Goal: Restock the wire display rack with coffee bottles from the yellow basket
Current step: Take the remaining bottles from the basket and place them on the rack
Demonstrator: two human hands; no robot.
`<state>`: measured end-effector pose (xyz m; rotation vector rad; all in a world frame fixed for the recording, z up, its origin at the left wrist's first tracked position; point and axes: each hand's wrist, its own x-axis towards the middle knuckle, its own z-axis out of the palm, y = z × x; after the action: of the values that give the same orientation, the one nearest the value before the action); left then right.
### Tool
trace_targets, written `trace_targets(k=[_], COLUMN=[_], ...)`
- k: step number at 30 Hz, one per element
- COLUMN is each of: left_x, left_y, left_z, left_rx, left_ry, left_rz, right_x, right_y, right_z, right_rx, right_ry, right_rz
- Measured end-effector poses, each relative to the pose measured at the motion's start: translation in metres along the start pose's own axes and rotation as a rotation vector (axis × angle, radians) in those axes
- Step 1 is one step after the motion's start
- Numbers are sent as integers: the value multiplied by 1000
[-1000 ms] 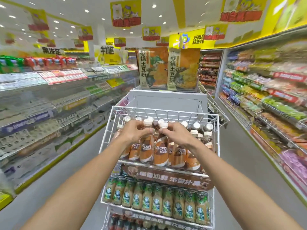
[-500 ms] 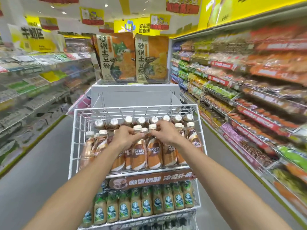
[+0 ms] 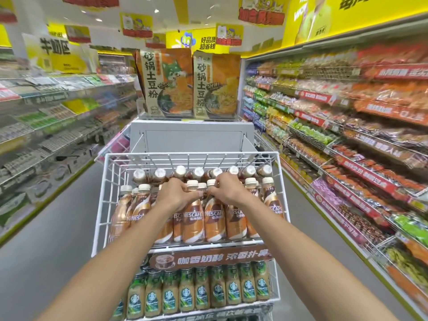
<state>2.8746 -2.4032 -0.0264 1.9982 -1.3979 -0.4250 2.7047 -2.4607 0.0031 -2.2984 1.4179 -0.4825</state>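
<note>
Hands work in the white wire display rack [image 3: 105, 198]: left hand [image 3: 176, 193] pinches the white cap of a brown Nescafé coffee bottle [image 3: 192, 218]; right hand [image 3: 228, 189] pinches its right neighbour [image 3: 214, 218], front row.

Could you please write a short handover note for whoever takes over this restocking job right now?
Left hand: closed on the neck of a front-row brown-and-white Nescafe coffee bottle.
Right hand: gripping the neighbouring Nescafe bottle the same way.
Both bottles stand upright in the top tier of the white wire display rack, which looks nearly full.
Green-label bottles fill the tier below.
The yellow basket is out of view; check it for remaining stock.
</note>
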Motion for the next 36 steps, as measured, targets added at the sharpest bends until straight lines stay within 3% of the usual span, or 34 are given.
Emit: trace_targets(k=[8,13,24,36], left_x=[-10,-10,1,7], left_y=[14,18,28,31], left_z=[-7,-33,-33,-21], left_rx=[76,-102,-143,-83], left_ry=[-4,-87,-157,-37], left_rz=[-26,-15,-100,-124], right_x=[-7,-10,0,9], right_y=[-1,-4,-11,-7], right_z=[-6,-27,-28,-33], right_rx=[19,-40,-142,-158], right_ry=[-26,-50,-56,-82], right_rz=[-49,-101,-127,-149])
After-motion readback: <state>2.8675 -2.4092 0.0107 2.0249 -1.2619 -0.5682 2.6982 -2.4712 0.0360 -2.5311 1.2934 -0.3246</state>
